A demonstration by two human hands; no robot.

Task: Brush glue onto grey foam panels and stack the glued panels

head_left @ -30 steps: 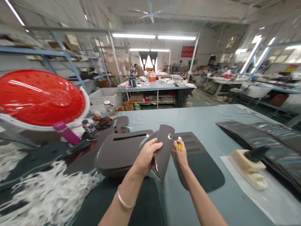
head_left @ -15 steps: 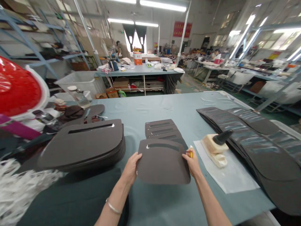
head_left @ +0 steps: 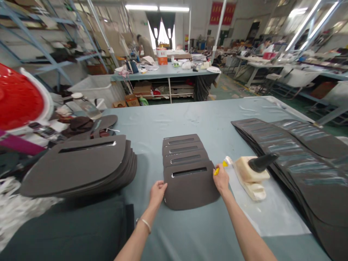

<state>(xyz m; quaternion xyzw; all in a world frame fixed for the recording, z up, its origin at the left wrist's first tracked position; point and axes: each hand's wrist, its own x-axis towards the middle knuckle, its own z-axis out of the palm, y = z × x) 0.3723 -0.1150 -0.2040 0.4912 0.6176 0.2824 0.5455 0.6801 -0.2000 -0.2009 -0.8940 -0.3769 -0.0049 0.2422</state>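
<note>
**Slotted brown panel flat on the bench between two hands**

Head view: slotted panel [head_left: 190, 186], dark brown, matte, foam-like, with a straight top edge, a rounded lower edge and a narrow slot cut across it near the top. It lies flat on the grey-blue bench [head_left: 206, 119], nearest the person, overlapping a short row of matching panels [head_left: 181, 145] stepping away. Its long axis runs left to right.

Left hand [head_left: 157, 191] rests at the panel's left edge, fingers loosely curled, touching but not gripping it. Right hand [head_left: 221, 180] sits at the upper right corner, fingers closed around a small yellow tool [head_left: 219, 168].

Just right, a cream block with a black handle [head_left: 254, 170] sits on a white sheet [head_left: 274, 214]. A thick stack of larger brown panels [head_left: 81, 166] lies left.
</note>
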